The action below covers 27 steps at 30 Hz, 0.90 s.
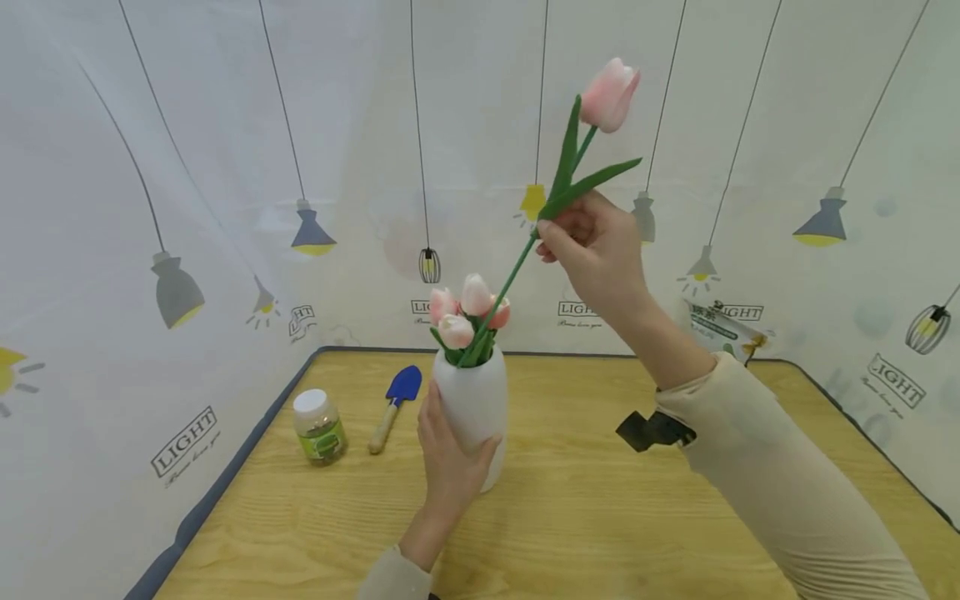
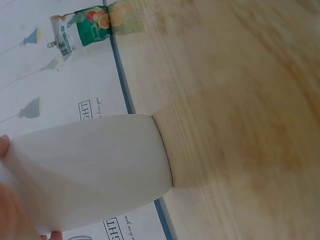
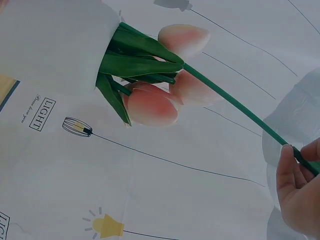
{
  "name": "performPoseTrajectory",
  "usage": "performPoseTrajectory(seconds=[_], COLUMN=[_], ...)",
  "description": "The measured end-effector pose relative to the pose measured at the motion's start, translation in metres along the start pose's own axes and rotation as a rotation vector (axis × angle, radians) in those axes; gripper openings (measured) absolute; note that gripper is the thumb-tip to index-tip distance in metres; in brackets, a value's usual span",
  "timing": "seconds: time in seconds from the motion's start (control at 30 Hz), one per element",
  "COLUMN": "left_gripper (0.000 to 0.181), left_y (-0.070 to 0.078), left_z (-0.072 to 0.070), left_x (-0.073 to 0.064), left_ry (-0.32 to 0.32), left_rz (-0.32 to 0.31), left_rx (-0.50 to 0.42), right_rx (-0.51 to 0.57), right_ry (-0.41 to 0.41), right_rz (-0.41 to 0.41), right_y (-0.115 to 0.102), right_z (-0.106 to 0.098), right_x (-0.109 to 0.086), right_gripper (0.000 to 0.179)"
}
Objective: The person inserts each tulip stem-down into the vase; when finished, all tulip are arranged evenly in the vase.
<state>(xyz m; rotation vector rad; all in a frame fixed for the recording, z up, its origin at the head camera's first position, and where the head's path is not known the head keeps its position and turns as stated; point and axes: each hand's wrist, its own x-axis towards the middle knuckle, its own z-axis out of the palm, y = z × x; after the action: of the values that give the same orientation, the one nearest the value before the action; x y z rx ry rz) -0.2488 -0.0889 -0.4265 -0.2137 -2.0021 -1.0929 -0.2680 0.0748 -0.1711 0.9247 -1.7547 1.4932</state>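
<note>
A white vase stands on the wooden table, and my left hand grips its lower side with the thumb and fingers spread around it. In the left wrist view the base of the vase rests on the tabletop. Several pink and white tulips with green leaves stick out of its mouth. Above and to the right, my right hand pinches the green stem of one pink tulip, whose bloom points up. The lower stem slants down to the vase's mouth, where its end is hidden among the leaves.
Left of the vase lie a small trowel with a blue blade and a clear jar with a white lid and green label. A printed packet is at the back right. A white curtain with lamp drawings surrounds the table.
</note>
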Motion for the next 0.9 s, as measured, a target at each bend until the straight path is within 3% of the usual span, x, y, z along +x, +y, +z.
performPoseTrajectory(seconds=[0.2,0.43,0.57,0.8,0.9], left_gripper=[0.106,0.106,0.107,0.107,0.107], left_y=[-0.002,-0.002,-0.001,-0.001,0.000], left_z=[0.001,0.001,0.001,0.003,0.001], left_x=[0.000,0.001,0.002,0.000,0.000], left_ry=[0.011,0.015,0.013,0.006,0.019], left_rz=[0.021,0.028,0.023,0.023,0.017], left_rx=[-0.004,-0.001,-0.009,-0.004,-0.006], right_rx=[-0.053,-0.213,-0.248,-0.309,-0.330], right_ry=[-0.033,-0.160,-0.214,-0.147,-0.175], right_rz=[-0.010,0.086,0.112,0.076,0.078], right_y=[-0.002,-0.003,0.000,-0.003,-0.005], right_z=[0.004,0.012,0.018,0.019,0.022], right_x=[0.004,0.007,0.006,0.008,0.009], right_gripper=[0.012,0.012,0.013,0.012,0.013])
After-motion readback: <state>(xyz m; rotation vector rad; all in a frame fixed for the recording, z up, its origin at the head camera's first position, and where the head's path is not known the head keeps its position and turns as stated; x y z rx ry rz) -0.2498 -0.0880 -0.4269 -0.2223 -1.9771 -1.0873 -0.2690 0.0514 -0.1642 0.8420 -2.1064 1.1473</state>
